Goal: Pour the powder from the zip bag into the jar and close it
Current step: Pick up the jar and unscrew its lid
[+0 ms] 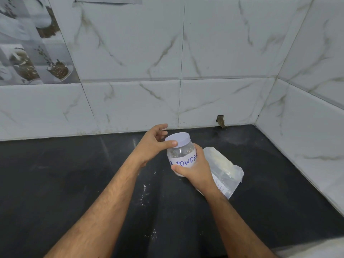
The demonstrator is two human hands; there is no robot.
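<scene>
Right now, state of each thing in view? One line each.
jar: held tilted above the counter, white powder in its lower part
lid: on the jar
zip bag: lying flat on the counter, looks mostly empty
left hand: thumb and fingers on the lid
right hand: wrapped around the jar
counter: dusted with spilled powder
</scene>
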